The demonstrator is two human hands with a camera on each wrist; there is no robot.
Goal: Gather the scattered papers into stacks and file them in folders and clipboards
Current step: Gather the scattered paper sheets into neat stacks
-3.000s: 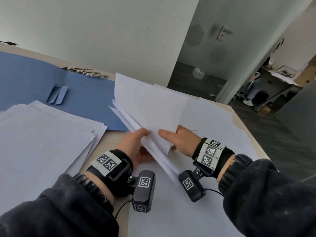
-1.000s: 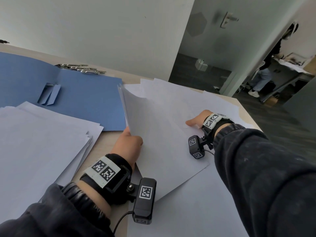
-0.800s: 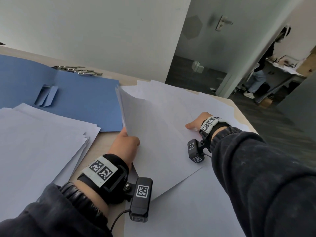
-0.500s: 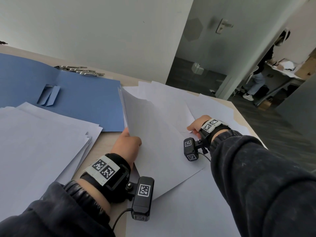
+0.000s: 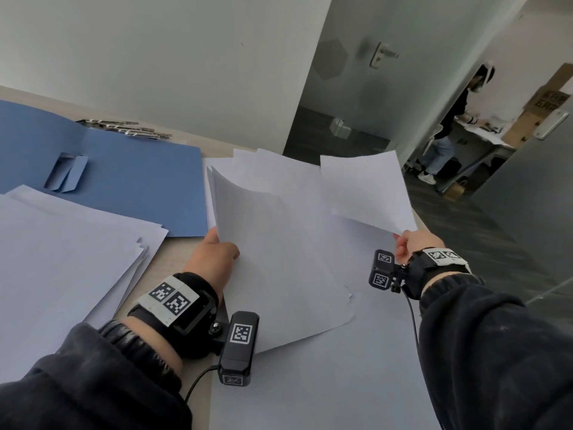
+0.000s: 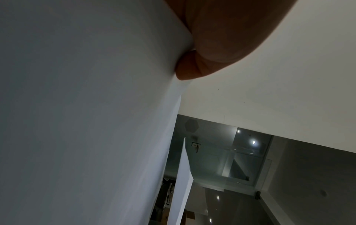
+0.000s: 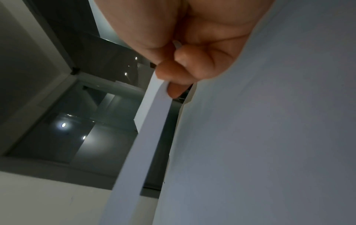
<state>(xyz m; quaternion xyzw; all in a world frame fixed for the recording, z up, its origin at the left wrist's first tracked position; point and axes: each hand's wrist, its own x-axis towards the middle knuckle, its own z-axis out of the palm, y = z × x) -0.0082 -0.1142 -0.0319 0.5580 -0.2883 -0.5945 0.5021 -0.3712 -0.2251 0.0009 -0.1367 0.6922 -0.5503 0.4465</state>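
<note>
My left hand (image 5: pixel 214 256) grips a thin stack of white papers (image 5: pixel 273 268) by its left edge, tilted up off the table; the left wrist view shows my thumb (image 6: pixel 212 45) pressed against the sheets (image 6: pixel 86 121). To the right, my right hand (image 5: pixel 412 246) pinches the near corner of a single white sheet (image 5: pixel 366 187) and holds it up in the air. In the right wrist view my curled fingers (image 7: pixel 173 79) pinch that sheet (image 7: pixel 146 121). An open blue folder (image 5: pixel 124 181) lies flat at the back left. More loose papers (image 5: pixel 310 383) cover the table under both hands.
A fanned pile of white papers (image 5: pixel 62 259) lies at the left. Metal clips (image 5: pixel 124 128) sit behind the folder near the wall. The table's right edge (image 5: pixel 424 225) drops to a dark floor, with a glass door and a person beyond.
My right hand reached to the far right papers, took hold of one sheet and has pulled it back and lifted it. My left hand has kept its stack held up.
</note>
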